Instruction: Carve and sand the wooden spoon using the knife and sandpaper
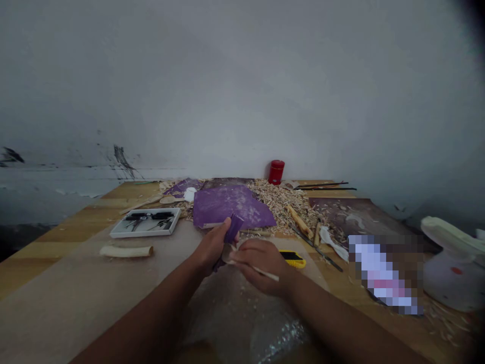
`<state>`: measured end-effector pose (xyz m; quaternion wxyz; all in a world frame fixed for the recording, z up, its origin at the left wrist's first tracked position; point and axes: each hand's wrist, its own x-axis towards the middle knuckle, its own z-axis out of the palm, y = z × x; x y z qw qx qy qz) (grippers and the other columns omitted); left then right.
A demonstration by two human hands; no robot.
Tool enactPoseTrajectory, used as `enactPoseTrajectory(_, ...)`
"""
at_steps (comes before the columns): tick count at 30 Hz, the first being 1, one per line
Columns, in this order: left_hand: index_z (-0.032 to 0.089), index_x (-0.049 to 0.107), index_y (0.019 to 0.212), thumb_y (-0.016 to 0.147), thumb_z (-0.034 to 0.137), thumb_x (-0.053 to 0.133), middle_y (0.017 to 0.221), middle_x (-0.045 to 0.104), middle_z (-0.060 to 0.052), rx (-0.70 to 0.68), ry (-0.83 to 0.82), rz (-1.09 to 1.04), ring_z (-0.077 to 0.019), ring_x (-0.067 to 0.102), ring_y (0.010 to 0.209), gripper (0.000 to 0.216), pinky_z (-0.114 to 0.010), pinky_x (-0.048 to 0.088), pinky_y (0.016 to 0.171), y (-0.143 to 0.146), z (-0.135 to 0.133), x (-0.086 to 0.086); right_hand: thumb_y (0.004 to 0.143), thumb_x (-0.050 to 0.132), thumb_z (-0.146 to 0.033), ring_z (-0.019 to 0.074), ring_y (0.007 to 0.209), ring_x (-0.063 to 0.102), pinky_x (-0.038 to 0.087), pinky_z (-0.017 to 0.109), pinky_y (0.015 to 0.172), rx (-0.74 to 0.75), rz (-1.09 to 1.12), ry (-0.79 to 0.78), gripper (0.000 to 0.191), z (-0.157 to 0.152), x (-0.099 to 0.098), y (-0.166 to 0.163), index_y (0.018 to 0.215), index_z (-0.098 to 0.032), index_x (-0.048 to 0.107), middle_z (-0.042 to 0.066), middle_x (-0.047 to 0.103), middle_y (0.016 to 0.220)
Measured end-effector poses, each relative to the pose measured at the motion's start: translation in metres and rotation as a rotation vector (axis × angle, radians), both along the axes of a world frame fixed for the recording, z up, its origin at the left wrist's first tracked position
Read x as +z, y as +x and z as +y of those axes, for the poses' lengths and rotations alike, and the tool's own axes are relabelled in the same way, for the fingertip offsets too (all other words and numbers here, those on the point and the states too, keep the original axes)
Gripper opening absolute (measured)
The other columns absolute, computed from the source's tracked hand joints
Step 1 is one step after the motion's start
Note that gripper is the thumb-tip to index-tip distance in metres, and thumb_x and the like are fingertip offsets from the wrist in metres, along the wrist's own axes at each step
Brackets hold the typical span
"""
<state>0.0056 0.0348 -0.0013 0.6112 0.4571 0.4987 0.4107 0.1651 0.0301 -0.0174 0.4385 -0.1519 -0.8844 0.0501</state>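
Note:
My left hand (214, 247) is closed around a folded piece of purple sandpaper (234, 228). A small wooden spoon (267, 273) is gripped in my right hand (261, 260), its handle pointing toward the lower right. The spoon's bowl meets the sandpaper between my two hands, and my fingers partly hide it. Behind my hands lies a large purple sandpaper sheet (231, 202) dusted with pale powder. A yellow utility knife (294, 259) rests just beyond my right wrist, partly covered by it.
Wood shavings (280, 207) spread across the back of the table. A white tray of tools (146, 222) and a short wood stick (127, 251) lie left. A red can (276, 172) stands by the wall. At right are a long dark file (318, 248) and a white spray bottle (450, 278).

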Motion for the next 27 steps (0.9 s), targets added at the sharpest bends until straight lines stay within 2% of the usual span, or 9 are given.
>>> enactPoseTrajectory(3, 0.015, 0.051, 0.067, 0.071, 0.064, 0.028, 0.032, 0.047, 0.002, -0.176, 0.005, 0.020, -0.0072, 0.030, 0.023, 0.054, -0.018, 0.017, 0.027, 0.000, -0.002, 0.002, 0.078, 0.047, -0.017, 0.0132, 0.073, 0.055, 0.045, 0.026, 0.064, -0.145, 0.139, -0.012, 0.020, 0.006, 0.004, 0.007, 0.095, -0.021, 0.055, 0.003, 0.060, 0.078)
enactPoseTrajectory(5, 0.016, 0.051, 0.067, 0.072, 0.064, 0.024, 0.029, 0.045, 0.002, -0.236, 0.008, 0.028, -0.0072, 0.025, 0.020, 0.056, -0.018, 0.014, 0.025, 0.001, -0.002, 0.002, 0.078, 0.046, -0.018, 0.0130, 0.069, 0.055, 0.045, 0.026, 0.062, -0.205, 0.174, -0.026, 0.019, 0.007, 0.006, 0.009, 0.094, -0.021, 0.056, 0.002, 0.060, 0.075)
enactPoseTrajectory(9, 0.016, 0.050, 0.065, 0.070, 0.065, 0.032, 0.038, 0.048, 0.003, -0.087, -0.033, -0.005, -0.0074, 0.037, 0.026, 0.052, -0.017, 0.022, 0.028, -0.001, -0.001, -0.002, 0.079, 0.046, -0.020, 0.0122, 0.072, 0.056, 0.046, 0.025, 0.065, -0.035, 0.028, -0.011, 0.018, -0.002, 0.004, -0.001, 0.094, -0.021, 0.056, 0.002, 0.061, 0.078)
enactPoseTrajectory(11, 0.016, 0.050, 0.065, 0.070, 0.062, 0.035, 0.040, 0.050, 0.002, -0.085, 0.009, 0.005, -0.0072, 0.039, 0.029, 0.049, -0.016, 0.023, 0.030, -0.004, 0.000, -0.004, 0.078, 0.047, -0.019, 0.0124, 0.075, 0.057, 0.047, 0.025, 0.067, 0.002, 0.022, 0.000, 0.020, -0.003, 0.003, -0.002, 0.096, -0.020, 0.055, 0.002, 0.062, 0.079)
enactPoseTrajectory(16, 0.015, 0.051, 0.066, 0.077, 0.058, 0.027, 0.032, 0.047, 0.001, -0.256, 0.135, 0.051, -0.0067, 0.027, 0.023, 0.050, -0.017, 0.015, 0.026, -0.005, 0.000, -0.006, 0.076, 0.050, -0.016, 0.0140, 0.077, 0.057, 0.046, 0.028, 0.068, -0.202, 0.208, 0.030, 0.022, 0.005, 0.005, 0.007, 0.097, -0.021, 0.055, 0.002, 0.062, 0.079)
enactPoseTrajectory(18, 0.015, 0.051, 0.069, 0.076, 0.058, 0.027, 0.034, 0.047, 0.002, -0.212, 0.108, 0.029, -0.0071, 0.029, 0.023, 0.050, -0.017, 0.017, 0.026, -0.004, 0.000, -0.006, 0.077, 0.049, -0.016, 0.0139, 0.076, 0.057, 0.046, 0.028, 0.068, -0.165, 0.163, -0.005, 0.022, 0.002, 0.004, 0.006, 0.097, -0.020, 0.054, 0.003, 0.061, 0.081)
enactPoseTrajectory(22, 0.015, 0.051, 0.069, 0.074, 0.058, 0.035, 0.044, 0.050, 0.002, -0.057, 0.091, -0.012, -0.0069, 0.041, 0.031, 0.046, -0.016, 0.026, 0.031, -0.004, 0.002, -0.005, 0.078, 0.047, -0.019, 0.0136, 0.079, 0.056, 0.047, 0.027, 0.070, 0.005, 0.011, -0.029, 0.022, -0.002, 0.000, -0.002, 0.098, -0.020, 0.054, 0.004, 0.061, 0.084)
enactPoseTrajectory(27, 0.015, 0.050, 0.069, 0.075, 0.060, 0.028, 0.031, 0.046, 0.002, -0.203, 0.079, 0.044, -0.0064, 0.027, 0.022, 0.051, -0.018, 0.015, 0.026, -0.001, -0.001, -0.002, 0.077, 0.048, -0.016, 0.0133, 0.075, 0.057, 0.046, 0.027, 0.068, -0.160, 0.195, 0.005, 0.020, 0.006, 0.005, 0.005, 0.096, -0.021, 0.054, 0.003, 0.062, 0.079)
